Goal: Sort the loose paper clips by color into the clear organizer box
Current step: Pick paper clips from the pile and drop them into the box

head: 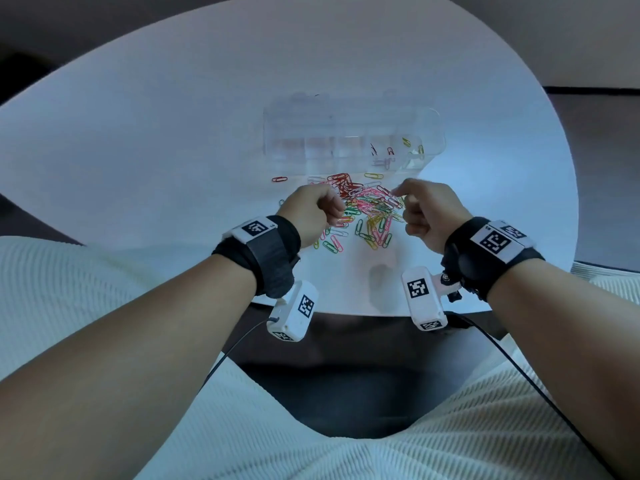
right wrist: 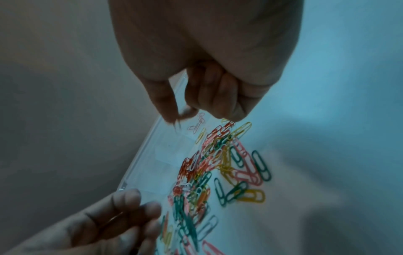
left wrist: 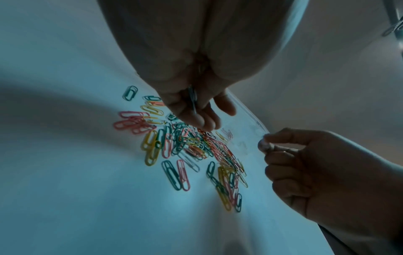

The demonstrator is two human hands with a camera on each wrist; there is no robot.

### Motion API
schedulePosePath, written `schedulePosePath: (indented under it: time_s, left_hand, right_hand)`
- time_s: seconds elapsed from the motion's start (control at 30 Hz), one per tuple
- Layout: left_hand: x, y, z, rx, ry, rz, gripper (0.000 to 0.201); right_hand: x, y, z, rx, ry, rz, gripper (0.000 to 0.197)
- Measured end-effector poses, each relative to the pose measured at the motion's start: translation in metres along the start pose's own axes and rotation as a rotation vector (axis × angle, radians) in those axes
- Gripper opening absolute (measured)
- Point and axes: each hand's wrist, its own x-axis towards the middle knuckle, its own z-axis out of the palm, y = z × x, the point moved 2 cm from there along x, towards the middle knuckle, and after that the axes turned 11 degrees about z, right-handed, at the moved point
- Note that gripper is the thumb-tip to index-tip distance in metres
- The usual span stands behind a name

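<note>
A heap of paper clips [head: 367, 209] in red, pink, green, yellow and white lies on the white table just before the clear organizer box [head: 298, 133]. The box's right compartments hold a few clips [head: 390, 151]; the left ones look bare. My left hand [head: 337, 211] hovers over the heap's left side, fingers curled round a pale clip [left wrist: 193, 100]. At the heap's right edge my right hand [head: 401, 199] has thumb and forefinger pinched together [right wrist: 177, 117]. A thin dark clip, blurred, hangs from the pinch [right wrist: 177, 126].
A single red clip [head: 279, 179] lies left of the heap and a yellow one [head: 373, 175] by the box's front wall. The round table [head: 173, 150] ends close to my lap, and wrist-camera cables hang over that near edge.
</note>
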Motion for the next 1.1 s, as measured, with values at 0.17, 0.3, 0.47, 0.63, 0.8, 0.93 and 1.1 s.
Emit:
schedulePosePath:
  time_s: [0.17, 0.3, 0.47, 0.63, 0.8, 0.93, 1.1]
  left_hand:
    - [0.011, 0.019, -0.006, -0.125, 0.077, 0.094, 0.054]
    - [0.024, 0.031, -0.016, -0.141, 0.202, 0.059, 0.051]
    - [0.037, 0.041, -0.027, -0.120, 0.215, -0.025, 0.036]
    - [0.051, 0.062, -0.024, 0.020, 0.151, -0.002, 0.022]
    - [0.067, 0.076, -0.024, -0.015, 0.192, -0.011, 0.011]
    - [0.083, 0.087, -0.015, 0.002, 0.172, -0.003, 0.015]
    - [0.094, 0.090, -0.002, 0.048, 0.110, 0.008, 0.014]
  right_hand:
    - [-0.007, -0.013, 0.011, 0.249, -0.224, 0.049, 0.018]
    - [-0.007, -0.033, 0.025, 0.267, -0.228, 0.027, 0.023]
    - [-0.008, -0.070, 0.049, 0.214, -0.100, -0.073, 0.012]
    - [-0.006, -0.090, 0.069, 0.317, -0.163, -0.063, 0.019]
    - [0.001, -0.081, 0.067, 0.299, -0.164, 0.004, 0.064]
    - [-0.006, -0.076, 0.054, 0.380, -0.154, -0.043, 0.055]
    - [-0.017, -0.062, 0.030, 0.357, -0.131, -0.102, 0.033]
